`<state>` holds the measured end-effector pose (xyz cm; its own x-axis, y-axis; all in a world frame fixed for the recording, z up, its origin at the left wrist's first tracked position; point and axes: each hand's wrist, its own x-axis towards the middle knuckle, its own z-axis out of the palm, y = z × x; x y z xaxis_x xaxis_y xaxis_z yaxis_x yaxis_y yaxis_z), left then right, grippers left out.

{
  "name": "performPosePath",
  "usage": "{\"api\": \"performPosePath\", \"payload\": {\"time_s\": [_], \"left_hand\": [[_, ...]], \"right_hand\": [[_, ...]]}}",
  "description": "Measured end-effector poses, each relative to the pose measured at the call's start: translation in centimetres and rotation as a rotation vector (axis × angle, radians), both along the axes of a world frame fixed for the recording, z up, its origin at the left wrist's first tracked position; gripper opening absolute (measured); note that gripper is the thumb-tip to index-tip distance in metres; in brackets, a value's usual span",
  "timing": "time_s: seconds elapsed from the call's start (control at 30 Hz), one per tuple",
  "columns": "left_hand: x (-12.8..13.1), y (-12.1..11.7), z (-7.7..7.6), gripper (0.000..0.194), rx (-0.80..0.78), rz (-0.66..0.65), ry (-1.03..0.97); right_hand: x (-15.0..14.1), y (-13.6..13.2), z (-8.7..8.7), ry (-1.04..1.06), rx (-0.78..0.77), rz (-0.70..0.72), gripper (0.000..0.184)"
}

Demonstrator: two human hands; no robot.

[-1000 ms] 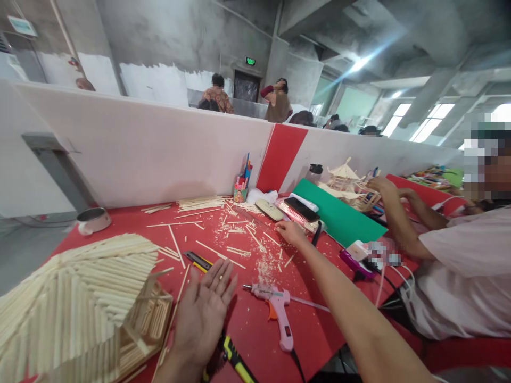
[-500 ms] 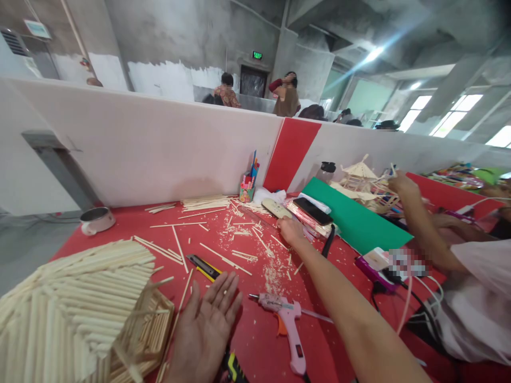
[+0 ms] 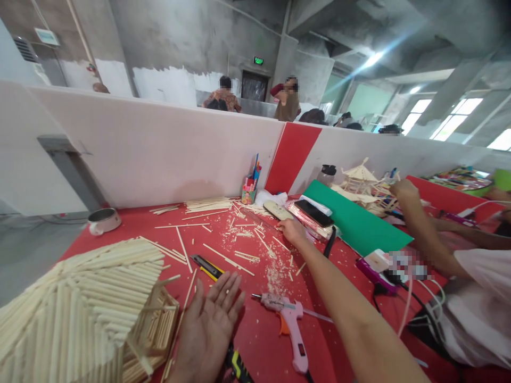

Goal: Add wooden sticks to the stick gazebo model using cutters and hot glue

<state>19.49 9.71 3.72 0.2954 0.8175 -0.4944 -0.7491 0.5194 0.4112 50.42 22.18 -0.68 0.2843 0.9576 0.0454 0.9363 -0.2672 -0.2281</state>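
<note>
My left hand (image 3: 211, 324) lies palm up with its fingers stretched out, and a tiny pale bit of stick rests on them. Just beyond its fingertips is a yellow and black utility knife (image 3: 208, 267). A pink glue gun (image 3: 288, 319) lies to the right of this hand. On its left stands a model house (image 3: 91, 303) of pale round sticks with a sloping roof. My right hand (image 3: 293, 232) reaches forward with its fingers pinched, close to a pale oval object (image 3: 278, 210) and the end of a thin clear strip. What is between the fingers is hidden.
Loose sticks (image 3: 209, 204) and shavings (image 3: 275, 271) litter the red table. A mug (image 3: 104, 221) stands at the left edge. At the back are a pen holder (image 3: 248, 192), a phone (image 3: 313, 212) and a green board (image 3: 355, 221). A co-worker's arm (image 3: 415, 218) is at the right.
The view has shifted slightly, so everything sits a little lower and further right. Both my hands keep nearly the same pose and place on the table.
</note>
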Motion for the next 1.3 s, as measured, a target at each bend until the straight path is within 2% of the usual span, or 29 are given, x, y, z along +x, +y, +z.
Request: {"api": "performPosePath", "payload": {"time_s": [0.2, 0.37, 0.47, 0.53, 0.67, 0.8, 0.93, 1.03, 1.1, 1.17, 1.3], "left_hand": [[0.0, 0.0, -0.1, 0.048, 0.017, 0.002, 0.029], [0.1, -0.1, 0.0, 0.046, 0.031, -0.027, 0.022], [0.3, -0.3, 0.2, 0.043, 0.059, -0.065, -0.021], [0.5, -0.7, 0.4, 0.04, 0.076, -0.085, -0.051], [0.0, -2.7, 0.8, 0.031, 0.045, -0.132, -0.026], [-3.7, -6.1, 0.9, 0.023, 0.031, -0.148, 0.083], [-9.5, -9.4, 0.0, 0.023, 0.089, 0.0, 0.302], [-13.0, -11.2, -1.0, 0.015, 0.17, 0.041, 0.458], [-14.4, -11.7, -1.6, 0.029, 0.219, 0.04, 0.596], [-15.0, -11.6, -2.2, 0.036, 0.323, 0.06, 0.704], [-15.1, -10.2, -3.0, 0.033, 0.486, 0.035, 0.792]], "right_hand": [[-1.1, -0.3, 0.7, -0.016, -0.025, -0.024, 0.031], [-3.3, -2.2, 3.2, 0.081, 0.018, 0.023, 0.031], [-6.8, -5.6, 5.4, 0.176, 0.074, 0.153, 0.03], [-10.0, -9.1, 6.7, 0.246, 0.118, 0.276, 0.021], [-16.8, -16.7, 7.8, 0.313, 0.231, 0.412, 0.009], [-22.0, -22.1, 6.9, 0.38, 0.309, 0.399, 0.009], [-25.5, -24.6, 4.9, 0.438, 0.314, 0.397, 0.013], [-28.1, -25.1, 3.4, 0.386, 0.31, 0.402, 0.014], [-29.8, -24.9, 2.5, 0.309, 0.298, 0.439, 0.011], [-31.2, -24.3, 1.8, 0.226, 0.282, 0.485, 0.008], [-32.1, -23.1, 1.1, 0.111, 0.289, 0.48, 0.011]]}}
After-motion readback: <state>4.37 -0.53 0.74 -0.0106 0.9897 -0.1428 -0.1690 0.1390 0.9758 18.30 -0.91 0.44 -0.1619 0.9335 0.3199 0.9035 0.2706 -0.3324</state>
